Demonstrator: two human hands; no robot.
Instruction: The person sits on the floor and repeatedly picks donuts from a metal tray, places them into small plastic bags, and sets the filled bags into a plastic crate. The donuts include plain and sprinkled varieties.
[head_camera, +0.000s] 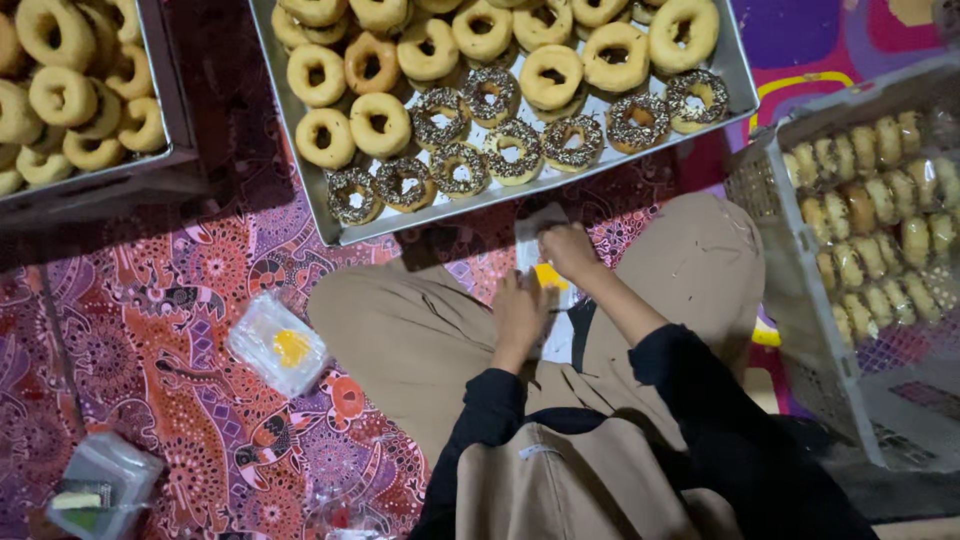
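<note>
Partly hidden under both hands, a clear plastic bag (548, 275) with a yellow patch lies on the person's lap, so its full outline is hard to make out. The left hand (519, 312) presses on the bag's near end with fingers bent, and the right hand (568, 250) pinches its far end; whether either grip is fully closed cannot be told. Just beyond the right fingers sits a metal tray (330, 215), cut off at the top edge, holding plain donuts (380, 122) in its far rows and chocolate-sprinkled donuts (512, 150) in the row nearest the fingers. Far to the left of the left fingers, a second tray (165, 90) is cropped by the corner and piled with plain donuts. To the right of the right fingers, a grey plastic crate (790, 270) holds rows of wrapped donuts (870, 200), blurred behind shiny film. Left of the left fingers, on the patterned mat (170, 310), lies a small clear packet (277, 345) with a yellow centre; nearer the bottom corner rests a grey container (103, 488) with something green inside, too dim to identify.
</note>
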